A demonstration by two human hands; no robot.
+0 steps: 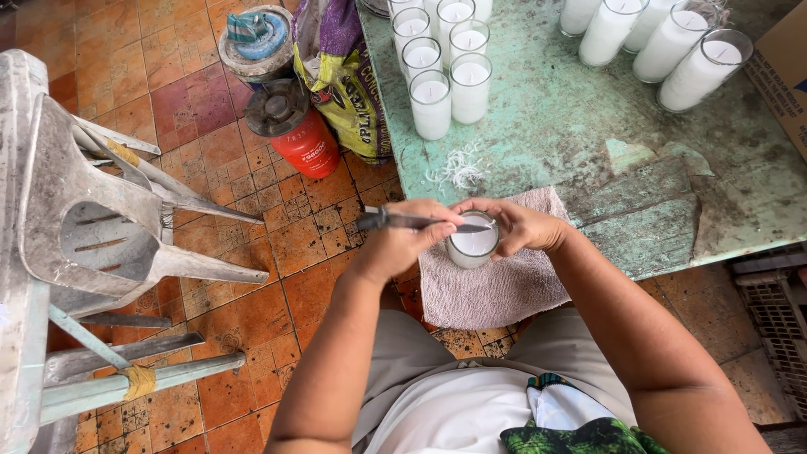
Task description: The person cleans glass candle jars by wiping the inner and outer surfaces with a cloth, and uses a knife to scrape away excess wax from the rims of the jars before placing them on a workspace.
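The left hand [399,244] grips a knife [420,222] laid across the glass candle [473,242]; the right hand [517,227] wraps the candle, steadying it over the towel [496,290] at the desk [572,134] edge.

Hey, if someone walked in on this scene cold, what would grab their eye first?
Probably the two hands at the centre: the left hand lays a knife across the top of a glass candle that the right hand steadies over a grey towel. Next, the rows of white candles on the worn green table, and the red gas canister on the tiled floor at its left.
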